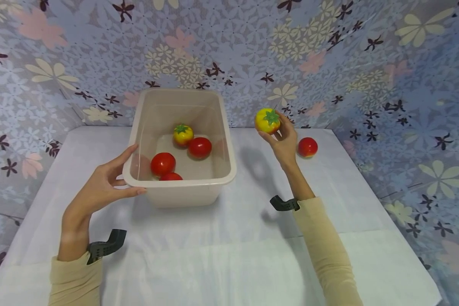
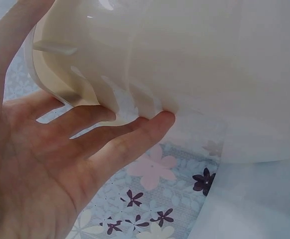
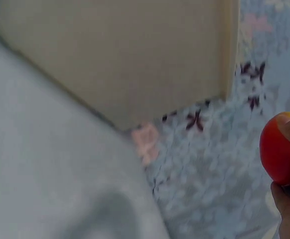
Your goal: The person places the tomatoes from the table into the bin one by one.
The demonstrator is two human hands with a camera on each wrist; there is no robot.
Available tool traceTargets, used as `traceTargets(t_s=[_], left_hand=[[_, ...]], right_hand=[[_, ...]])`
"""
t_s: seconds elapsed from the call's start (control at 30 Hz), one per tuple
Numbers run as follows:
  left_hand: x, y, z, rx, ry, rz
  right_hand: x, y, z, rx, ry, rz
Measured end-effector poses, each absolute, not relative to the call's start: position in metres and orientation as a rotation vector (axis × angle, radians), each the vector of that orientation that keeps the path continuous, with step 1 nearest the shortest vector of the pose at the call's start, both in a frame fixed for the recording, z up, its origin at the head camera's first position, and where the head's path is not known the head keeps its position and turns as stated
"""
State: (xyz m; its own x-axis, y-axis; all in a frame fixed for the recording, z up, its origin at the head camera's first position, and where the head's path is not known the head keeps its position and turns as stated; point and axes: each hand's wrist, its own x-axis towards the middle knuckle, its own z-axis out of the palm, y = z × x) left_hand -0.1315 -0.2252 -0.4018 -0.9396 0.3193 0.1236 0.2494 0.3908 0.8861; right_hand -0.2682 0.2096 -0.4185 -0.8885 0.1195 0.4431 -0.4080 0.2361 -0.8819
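Note:
My left hand grips the near left corner of a beige plastic bin, its thumb along the front wall and its fingers on the left side. In the left wrist view, fingertips touch the outer wall of the bin. Up in the air, right of the bin, my right hand holds a yellow and red toy tomato with a green leafy top. The right wrist view shows the red side of this tomato at its right edge. Inside the bin lie a yellow-topped tomato and several red ones.
Another red tomato lies on the white-covered table, just right of my right hand. Flowered cloth rises behind the table and along its sides. Black wrist mounts stick out from both wrists.

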Motion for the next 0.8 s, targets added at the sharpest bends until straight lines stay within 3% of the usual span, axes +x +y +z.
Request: traceTargets(t_s=[0.8], left_hand=[[-0.131,-0.225,-0.4,0.522,2.538,1.627]], right_hand=[[-0.238,0.14,-0.384,0.773,-2.098,1.742]])
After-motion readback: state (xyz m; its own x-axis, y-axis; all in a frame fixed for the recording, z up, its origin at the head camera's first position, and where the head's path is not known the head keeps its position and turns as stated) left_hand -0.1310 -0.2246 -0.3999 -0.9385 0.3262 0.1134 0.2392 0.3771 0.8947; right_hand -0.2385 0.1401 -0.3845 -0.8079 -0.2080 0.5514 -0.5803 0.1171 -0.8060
